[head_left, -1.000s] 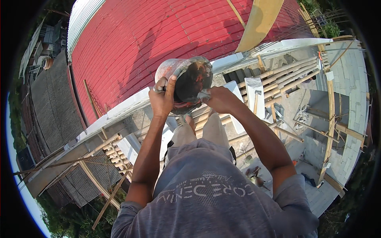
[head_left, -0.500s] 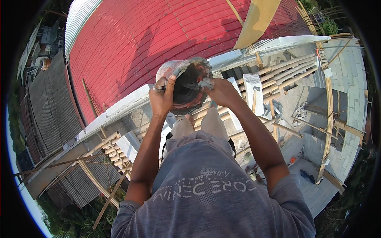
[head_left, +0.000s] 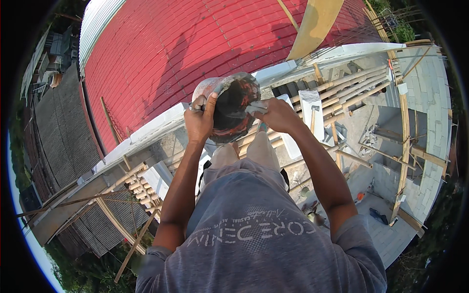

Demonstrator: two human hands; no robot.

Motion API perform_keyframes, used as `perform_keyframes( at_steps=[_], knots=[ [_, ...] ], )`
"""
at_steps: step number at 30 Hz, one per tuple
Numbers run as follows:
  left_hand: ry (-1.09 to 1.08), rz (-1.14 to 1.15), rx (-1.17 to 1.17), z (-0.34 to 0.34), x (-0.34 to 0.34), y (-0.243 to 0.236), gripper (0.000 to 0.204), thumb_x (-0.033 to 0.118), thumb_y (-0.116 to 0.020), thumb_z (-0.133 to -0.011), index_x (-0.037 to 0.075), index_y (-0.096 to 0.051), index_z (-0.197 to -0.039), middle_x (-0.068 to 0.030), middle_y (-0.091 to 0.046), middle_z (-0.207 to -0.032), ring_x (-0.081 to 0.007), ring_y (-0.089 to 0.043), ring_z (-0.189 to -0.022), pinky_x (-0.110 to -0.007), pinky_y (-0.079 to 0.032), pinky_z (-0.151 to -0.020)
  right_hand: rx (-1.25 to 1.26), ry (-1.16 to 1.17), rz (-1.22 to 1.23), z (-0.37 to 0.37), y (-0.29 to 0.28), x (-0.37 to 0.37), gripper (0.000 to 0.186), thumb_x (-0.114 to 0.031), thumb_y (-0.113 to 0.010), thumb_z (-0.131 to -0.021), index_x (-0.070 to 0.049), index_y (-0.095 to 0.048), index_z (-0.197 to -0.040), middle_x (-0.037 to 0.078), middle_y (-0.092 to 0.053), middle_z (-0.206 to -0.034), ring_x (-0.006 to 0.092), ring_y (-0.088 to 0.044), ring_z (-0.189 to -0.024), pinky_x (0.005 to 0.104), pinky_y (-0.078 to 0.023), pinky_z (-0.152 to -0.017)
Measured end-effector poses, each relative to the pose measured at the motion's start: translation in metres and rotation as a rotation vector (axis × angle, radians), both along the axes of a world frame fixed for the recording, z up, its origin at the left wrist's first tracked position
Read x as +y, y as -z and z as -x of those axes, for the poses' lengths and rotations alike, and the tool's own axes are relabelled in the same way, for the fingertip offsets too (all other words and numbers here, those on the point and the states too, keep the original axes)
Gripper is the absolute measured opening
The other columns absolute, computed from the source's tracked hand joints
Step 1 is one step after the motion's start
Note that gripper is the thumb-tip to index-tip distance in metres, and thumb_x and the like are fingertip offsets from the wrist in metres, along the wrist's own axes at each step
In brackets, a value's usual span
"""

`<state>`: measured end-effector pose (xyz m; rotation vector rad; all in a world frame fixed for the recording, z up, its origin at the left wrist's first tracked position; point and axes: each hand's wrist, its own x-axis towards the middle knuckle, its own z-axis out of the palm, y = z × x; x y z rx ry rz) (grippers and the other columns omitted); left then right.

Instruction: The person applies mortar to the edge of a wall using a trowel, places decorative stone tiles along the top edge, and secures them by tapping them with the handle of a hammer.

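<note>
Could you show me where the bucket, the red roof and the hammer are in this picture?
Bucket (head_left: 233, 110), head view, on its dark inside.
Red roof (head_left: 185, 49), head view, on the middle of its ribbed sheets.
Hammer (head_left: 313, 116), head view, on its handle, lying on a white block.

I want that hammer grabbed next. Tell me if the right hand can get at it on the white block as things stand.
Probably not yet: the right hand grips the rim of the bucket. The hammer lies uncovered on the white block, beyond it.
</note>
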<state>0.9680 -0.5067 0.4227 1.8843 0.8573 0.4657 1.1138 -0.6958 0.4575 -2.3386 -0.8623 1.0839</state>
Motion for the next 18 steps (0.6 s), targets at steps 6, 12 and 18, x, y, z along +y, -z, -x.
perform_keyframes(
  at_steps=[6, 12, 18],
  knots=[
    [0.108, -0.070, 0.156, -0.011, 0.023, -0.001, 0.052, 0.050, -0.066, -0.094, 0.002, -0.059, -0.075, -0.0103, -0.047, -0.055, -0.0233, -0.040, -0.053, -0.037, -0.041, -0.053, -0.091, -0.228, 0.163, -0.006, -0.013, -0.006, 0.041, -0.034, -0.068, -0.088, -0.009, -0.070, -0.120, 0.022, -0.071, -0.103, 0.0380, -0.067, -0.101, 0.0447, -0.052, -0.088],
    [0.424, 0.016, 0.224, -0.015, 0.048, -0.019, 0.053, 0.057, -0.063, -0.092, 0.006, -0.074, -0.099, -0.0182, -0.065, -0.070, -0.0314, -0.060, -0.066, -0.038, -0.049, -0.068, -0.164, -0.022, -0.019, -0.013, -0.026, -0.023, 0.041, -0.038, -0.060, -0.095, -0.010, -0.068, -0.124, 0.021, -0.071, -0.094, 0.0385, -0.069, -0.091, 0.0467, -0.053, -0.081],
    [0.265, 0.138, 0.061, -0.002, 0.043, -0.007, 0.046, 0.046, -0.063, -0.097, 0.004, -0.069, -0.081, -0.0003, -0.051, -0.061, -0.0099, -0.041, -0.062, -0.028, -0.039, -0.059, 0.395, 0.173, 0.117, 0.035, -0.005, -0.019, 0.047, -0.038, -0.068, -0.092, -0.006, -0.066, -0.127, 0.013, -0.070, -0.081, 0.0172, -0.061, -0.066, 0.0334, -0.049, -0.067]
  ],
)
